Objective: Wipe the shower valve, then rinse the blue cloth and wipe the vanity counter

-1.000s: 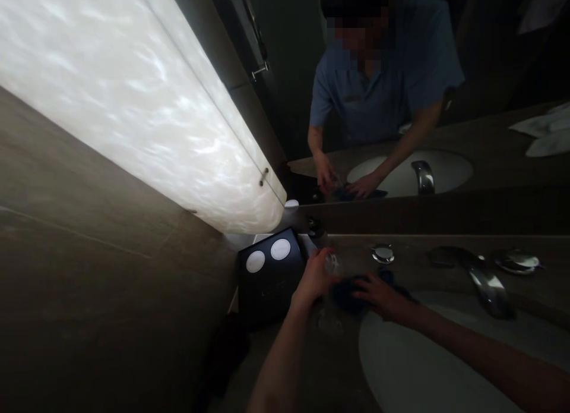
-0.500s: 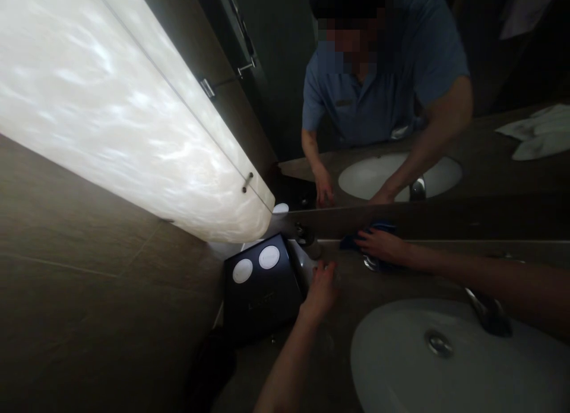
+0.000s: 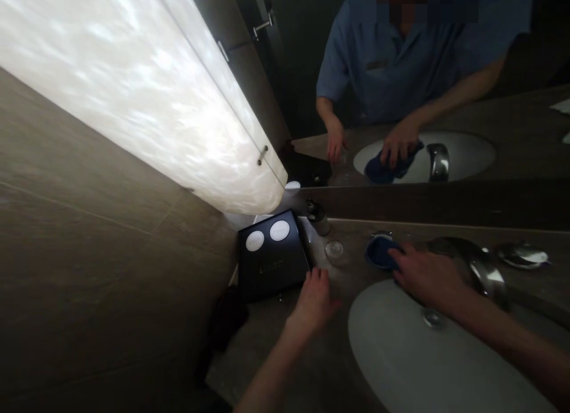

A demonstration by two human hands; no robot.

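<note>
My right hand [image 3: 427, 273] is closed on a blue cloth [image 3: 380, 252] between the mirror and the sink's rear rim, beside the faucet [image 3: 483, 270]. The white oval sink [image 3: 401, 347] lies under my right forearm. My left hand [image 3: 314, 300] holds nothing; its fingers are loosely bent and its thumb stands apart. It is by the right edge of a black box [image 3: 274, 276], which has two white round discs on top. A clear drinking glass [image 3: 333, 249] is just beyond my left fingertips, in front of a small dark bottle [image 3: 317, 217].
A mirror [image 3: 401, 92] rises behind the counter [image 3: 262, 359] and reflects a person in a blue shirt. Over the box's far end hangs a bright, lit panel [image 3: 178, 104]. A shiny metal dish [image 3: 521, 255] sits right of the faucet. Tiled wall [image 3: 111, 270] bounds the left.
My left hand has drawn back from beside the glass toward the box's near right edge. My right hand has brought the blue cloth from the mirror's base closer to the sink. The view has shifted.
</note>
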